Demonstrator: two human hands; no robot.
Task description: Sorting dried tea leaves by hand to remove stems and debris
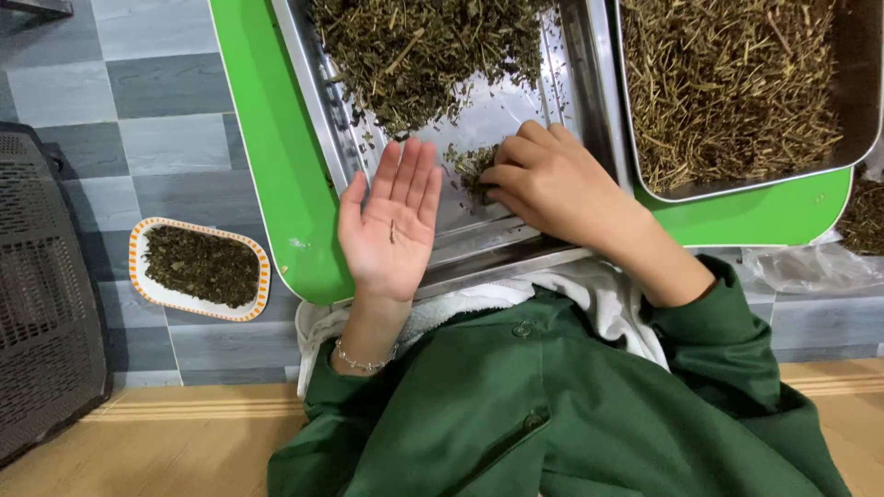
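Observation:
My left hand is held palm up and flat over the near edge of a steel tray, with one small dry stem piece lying on the palm. My right hand rests palm down in the same tray, its fingers curled onto a small clump of dried green herb. A larger heap of dried herb fills the tray's far part. Bare metal shows between the heap and my hands.
A second steel tray at the right holds dry yellowish stems. Both trays sit on a green table. A small orange-rimmed dish of dark dried leaves lies on the floor at left, beside a black plastic crate.

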